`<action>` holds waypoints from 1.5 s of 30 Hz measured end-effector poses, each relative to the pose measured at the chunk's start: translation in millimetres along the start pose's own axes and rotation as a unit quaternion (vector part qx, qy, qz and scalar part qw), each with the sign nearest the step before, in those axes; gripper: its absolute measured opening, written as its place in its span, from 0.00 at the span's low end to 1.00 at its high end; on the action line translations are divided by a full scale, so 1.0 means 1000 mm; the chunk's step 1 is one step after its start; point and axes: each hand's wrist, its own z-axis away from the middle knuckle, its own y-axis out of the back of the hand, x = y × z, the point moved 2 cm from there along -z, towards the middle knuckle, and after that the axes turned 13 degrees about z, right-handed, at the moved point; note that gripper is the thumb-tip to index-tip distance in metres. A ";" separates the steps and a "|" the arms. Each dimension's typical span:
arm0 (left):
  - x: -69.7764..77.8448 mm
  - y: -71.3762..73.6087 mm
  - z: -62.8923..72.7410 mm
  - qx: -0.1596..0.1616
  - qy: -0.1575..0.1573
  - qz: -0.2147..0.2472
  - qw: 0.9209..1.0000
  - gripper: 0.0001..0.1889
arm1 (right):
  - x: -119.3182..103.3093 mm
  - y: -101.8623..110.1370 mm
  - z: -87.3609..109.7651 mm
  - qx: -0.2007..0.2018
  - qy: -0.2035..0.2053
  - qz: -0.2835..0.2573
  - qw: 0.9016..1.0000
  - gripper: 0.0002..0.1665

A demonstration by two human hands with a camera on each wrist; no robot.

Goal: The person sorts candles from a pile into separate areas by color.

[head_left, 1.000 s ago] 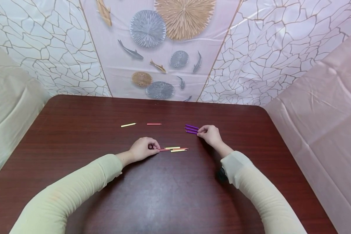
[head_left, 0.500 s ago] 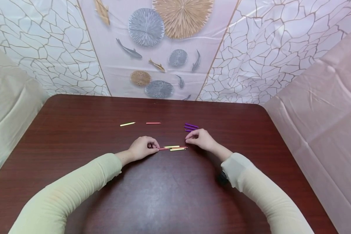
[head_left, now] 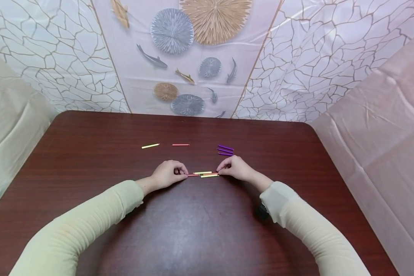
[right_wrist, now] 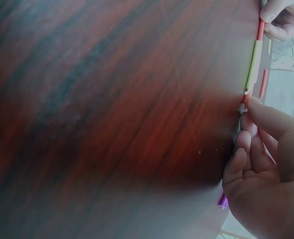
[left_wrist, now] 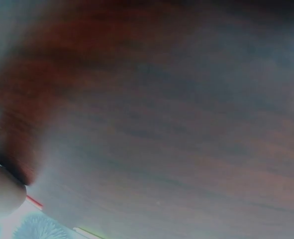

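In the head view my left hand (head_left: 168, 174) pinches the left end of a slim red candle (head_left: 193, 175) lying along the table. My right hand (head_left: 237, 168) pinches the right end of an orange candle (head_left: 214, 173), whose left end meets the red one's right end. Two yellow candles, a rear one (head_left: 202, 172) and a front one (head_left: 208, 176), flank the orange candle. The right wrist view shows my right thumb and fingertips (right_wrist: 253, 103) just past the pale tip of a yellow candle (right_wrist: 253, 64). Only the edge of my left hand (left_wrist: 5, 191) enters the left wrist view.
Several purple candles (head_left: 225, 150) lie side by side behind my right hand. Farther back are another yellow candle (head_left: 150, 146) and a red candle (head_left: 181, 145). The dark wooden table (head_left: 179, 226) ends at a patterned cloth backdrop (head_left: 188, 104).
My right hand has left the purple candles, moved toward me and left, and taken hold of the orange candle's end. My left hand stays on the red candle.
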 end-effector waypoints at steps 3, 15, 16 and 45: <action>0.001 0.000 0.000 -0.001 0.001 0.002 1.000 0.03 | 0.000 0.000 0.000 0.002 0.006 0.008 1.000 0.03; 0.003 0.002 0.000 0.002 -0.001 -0.003 1.000 0.02 | -0.004 0.000 0.000 0.016 0.028 0.043 0.999 0.02; 0.003 0.002 0.000 0.002 -0.001 -0.003 1.000 0.02 | -0.004 0.000 0.000 0.016 0.027 0.044 0.999 0.02; -0.002 0.006 0.003 0.023 -0.051 0.023 0.998 0.02 | -0.007 -0.001 0.004 0.020 0.018 0.040 0.999 0.03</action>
